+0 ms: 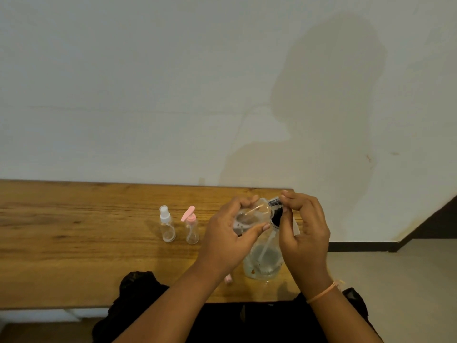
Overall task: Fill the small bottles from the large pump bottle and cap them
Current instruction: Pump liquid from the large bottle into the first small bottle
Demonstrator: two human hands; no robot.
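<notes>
The left hand [230, 236] is curled round a small clear plastic bottle [252, 214], thumb on the near side and fingers over the far side. It holds the bottle off the surface, tipped almost onto its side, with one end up against the black pump head [276, 212] of the large clear plastic pump bottle [263, 262]. The right hand [305, 231] has its fingers bent over the top of that pump head and its thumb down alongside it, gripping it; a thin orange band [321, 292] circles that wrist. The large bottle stands upright between the two hands, near the right end of the surface. A white dip tube runs down inside it to a shallow layer of clear liquid at the bottom. A small pink piece [228, 279] lies on the wood just beside the left wrist, partly hidden, and what it is cannot be told. To the left, well apart from the hands, two more small clear bottles stand upright close together: one with a white spray cap [167, 225] and one with a pink pump top [192, 227]. The surface [74, 243] is a long plank of warm brown wood with visible grain, its far edge against a plain white wall [148, 82] that carries the person's shadow. Black fabric [138, 288] overlaps the near edge. To the right lie a pale floor [408, 280] and a dark skirting strip [358, 246].
</notes>
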